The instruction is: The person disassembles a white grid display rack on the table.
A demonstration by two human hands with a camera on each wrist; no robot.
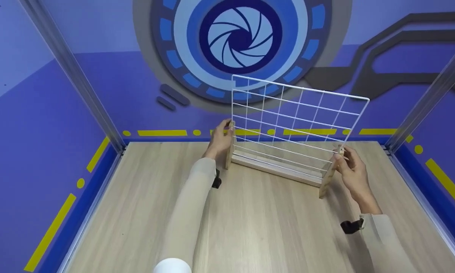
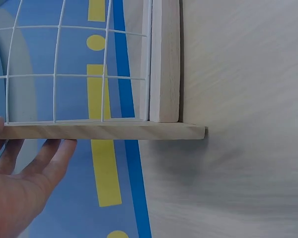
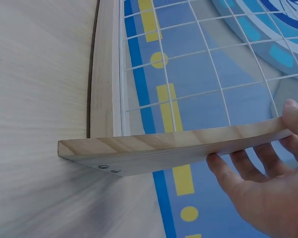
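Two end boards [image 3: 159, 151], pinched by the left hand [image 1: 220, 140] and right hand [image 1: 353, 172], flank the wire grid [image 2: 55, 75] between the grips, likely to steady it.

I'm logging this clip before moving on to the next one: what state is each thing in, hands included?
left hand: gripping the left side piece
right hand: gripping the right side piece
left side piece: standing up, held
right side piece: standing up, held
screw heads: two, set in the right side piece's outer face
wooden bar: low, spanning the side pieces
wire grid: raised, between the side pieces
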